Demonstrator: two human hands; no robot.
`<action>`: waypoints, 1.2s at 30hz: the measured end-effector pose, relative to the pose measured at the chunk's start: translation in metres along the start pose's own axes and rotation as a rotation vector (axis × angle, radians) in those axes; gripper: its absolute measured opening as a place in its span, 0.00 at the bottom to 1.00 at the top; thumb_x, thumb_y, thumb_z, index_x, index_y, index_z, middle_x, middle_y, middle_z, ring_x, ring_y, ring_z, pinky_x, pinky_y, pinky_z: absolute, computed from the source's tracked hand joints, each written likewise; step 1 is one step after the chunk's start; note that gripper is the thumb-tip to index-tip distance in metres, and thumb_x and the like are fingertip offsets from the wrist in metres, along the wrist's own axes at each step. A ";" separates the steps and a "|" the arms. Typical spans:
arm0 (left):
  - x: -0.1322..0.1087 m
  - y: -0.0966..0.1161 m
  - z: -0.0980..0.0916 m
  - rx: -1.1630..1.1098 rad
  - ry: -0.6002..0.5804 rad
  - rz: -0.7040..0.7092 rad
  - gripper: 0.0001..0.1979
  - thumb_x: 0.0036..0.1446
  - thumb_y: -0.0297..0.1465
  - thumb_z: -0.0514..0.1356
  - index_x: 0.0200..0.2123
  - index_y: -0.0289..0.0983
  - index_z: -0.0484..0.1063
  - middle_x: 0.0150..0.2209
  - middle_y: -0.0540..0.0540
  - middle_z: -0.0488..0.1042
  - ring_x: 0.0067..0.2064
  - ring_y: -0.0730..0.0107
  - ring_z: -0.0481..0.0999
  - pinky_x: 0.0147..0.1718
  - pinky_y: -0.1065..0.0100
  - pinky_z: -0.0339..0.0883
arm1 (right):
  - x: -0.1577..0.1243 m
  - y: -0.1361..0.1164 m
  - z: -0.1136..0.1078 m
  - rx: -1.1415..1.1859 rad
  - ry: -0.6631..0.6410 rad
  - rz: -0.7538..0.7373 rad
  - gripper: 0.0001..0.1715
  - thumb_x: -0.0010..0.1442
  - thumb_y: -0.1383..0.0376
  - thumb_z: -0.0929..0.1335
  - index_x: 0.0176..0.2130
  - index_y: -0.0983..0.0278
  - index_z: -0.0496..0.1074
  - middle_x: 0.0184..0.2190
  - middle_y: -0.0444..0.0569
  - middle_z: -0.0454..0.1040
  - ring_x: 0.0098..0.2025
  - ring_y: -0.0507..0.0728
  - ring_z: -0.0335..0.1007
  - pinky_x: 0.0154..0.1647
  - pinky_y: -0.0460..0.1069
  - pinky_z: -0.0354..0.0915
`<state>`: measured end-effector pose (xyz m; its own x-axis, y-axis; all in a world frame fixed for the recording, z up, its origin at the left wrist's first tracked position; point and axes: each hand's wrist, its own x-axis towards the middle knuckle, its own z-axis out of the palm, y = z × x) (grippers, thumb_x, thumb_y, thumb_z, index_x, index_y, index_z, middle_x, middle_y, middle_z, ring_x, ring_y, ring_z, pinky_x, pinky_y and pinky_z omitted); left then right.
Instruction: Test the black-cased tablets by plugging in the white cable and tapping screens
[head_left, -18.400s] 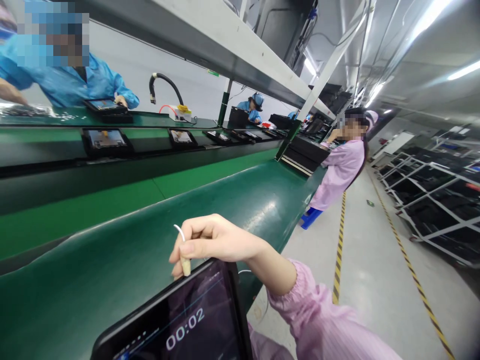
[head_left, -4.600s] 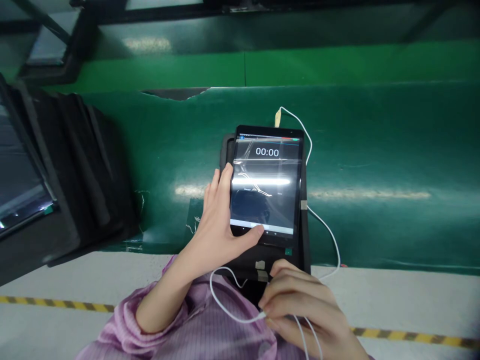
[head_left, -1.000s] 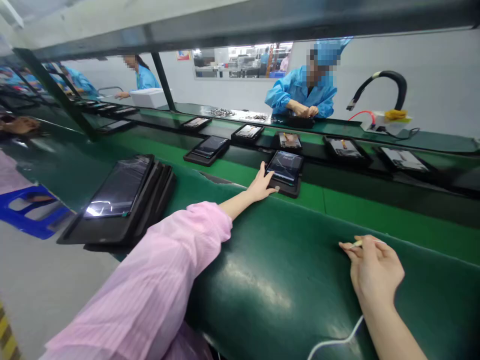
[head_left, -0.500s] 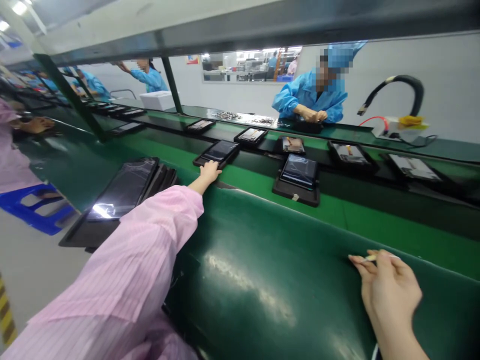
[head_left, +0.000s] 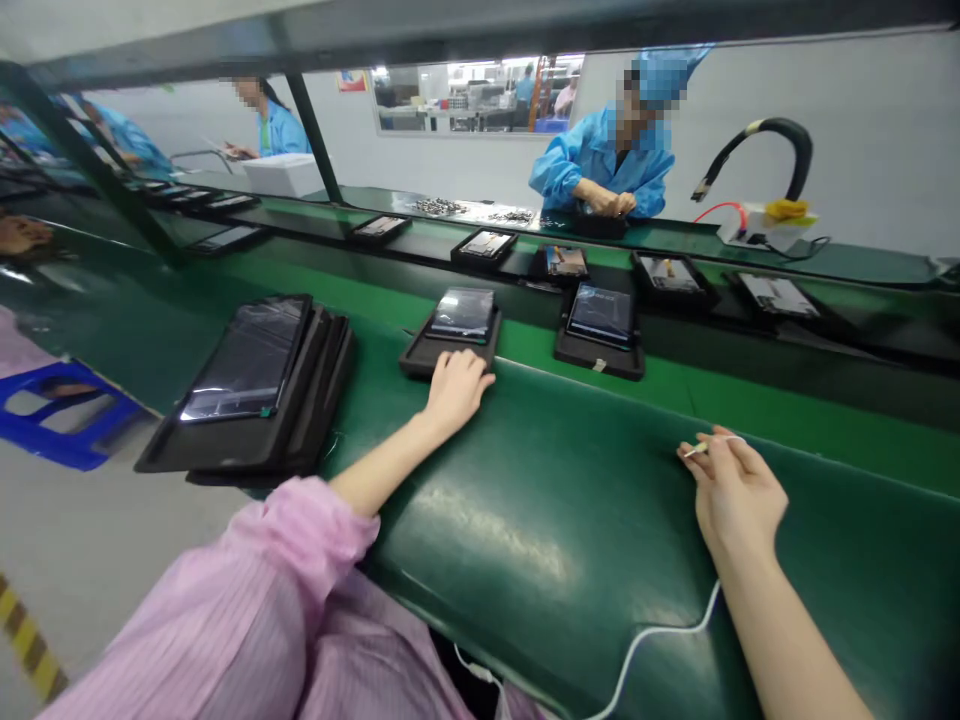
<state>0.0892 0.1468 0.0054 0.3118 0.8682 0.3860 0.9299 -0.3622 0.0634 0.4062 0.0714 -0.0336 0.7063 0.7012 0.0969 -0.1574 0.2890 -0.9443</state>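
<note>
My left hand (head_left: 457, 390) grips the near edge of a black tray (head_left: 420, 355), its fingers curled over the rim. On that tray lies a tablet (head_left: 463, 314) with a dark, glossy screen. The tray straddles the edge between the green bench and the belt. Over the bench to the right, my right hand (head_left: 739, 495) pinches the end of a white cable (head_left: 637, 640), whose small pale tip shows between the fingers. The cable trails down to the front edge of the bench.
Left of my arm is a stack of black trays (head_left: 319, 400) topped by a tablet (head_left: 247, 355). Another tray with a tablet (head_left: 601, 315) sits on the green belt (head_left: 679, 400). Opened devices line the far track. A co-worker in blue (head_left: 604, 150) works opposite. A blue stool (head_left: 64, 410) stands left.
My left hand has drawn the tray with its tablet toward me and to the right, partly onto the bench. My right hand, still pinching the cable, appears higher in view.
</note>
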 end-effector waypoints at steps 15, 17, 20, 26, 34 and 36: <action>-0.219 0.031 -0.075 -0.511 -0.066 0.337 0.13 0.67 0.39 0.54 0.40 0.36 0.71 0.34 0.46 0.74 0.32 0.66 0.70 0.32 0.64 0.65 | -0.061 0.001 0.057 -0.175 -0.281 0.177 0.25 0.35 0.51 0.81 0.28 0.64 0.76 0.25 0.44 0.75 0.26 0.51 0.73 0.32 0.48 0.74; -0.210 0.020 -0.074 -0.422 -0.052 0.247 0.13 0.64 0.35 0.58 0.49 0.36 0.68 0.43 0.40 0.75 0.42 0.59 0.73 0.42 0.57 0.68 | -0.062 0.004 0.083 -0.190 -0.353 0.214 0.21 0.40 0.54 0.80 0.28 0.64 0.75 0.25 0.44 0.75 0.26 0.51 0.74 0.33 0.48 0.74; -0.195 0.008 -0.064 -0.282 -0.092 0.119 0.39 0.53 0.38 0.68 0.62 0.33 0.55 0.60 0.28 0.64 0.60 0.40 0.64 0.54 0.43 0.62 | -0.056 0.008 0.123 -0.197 -0.369 0.258 0.14 0.49 0.60 0.78 0.26 0.64 0.73 0.24 0.42 0.74 0.25 0.49 0.73 0.32 0.44 0.73; -0.185 0.001 -0.048 -0.272 -0.195 0.026 0.71 0.39 0.46 0.74 0.69 0.33 0.24 0.66 0.23 0.54 0.66 0.34 0.56 0.57 0.40 0.62 | -0.055 0.010 0.165 -0.268 -0.456 0.441 0.10 0.55 0.69 0.75 0.25 0.66 0.73 0.21 0.42 0.74 0.21 0.48 0.72 0.27 0.40 0.72; -0.186 0.000 -0.047 -0.299 -0.216 0.000 0.67 0.46 0.44 0.71 0.69 0.35 0.22 0.65 0.27 0.59 0.65 0.37 0.60 0.55 0.43 0.67 | -0.059 0.009 0.168 -0.320 -0.451 0.504 0.11 0.55 0.72 0.74 0.24 0.67 0.73 0.20 0.44 0.74 0.19 0.49 0.73 0.21 0.39 0.70; -0.187 -0.001 -0.046 -0.301 -0.217 0.001 0.66 0.47 0.44 0.71 0.69 0.34 0.23 0.65 0.27 0.59 0.65 0.37 0.59 0.54 0.43 0.67 | -0.057 0.009 0.168 -0.330 -0.456 0.521 0.11 0.54 0.72 0.75 0.24 0.67 0.73 0.20 0.44 0.74 0.18 0.49 0.73 0.20 0.39 0.70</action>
<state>0.0215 -0.0308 -0.0243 0.3772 0.9076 0.1843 0.8404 -0.4191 0.3437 0.2481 0.1437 0.0051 0.2317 0.9137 -0.3339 -0.1272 -0.3119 -0.9416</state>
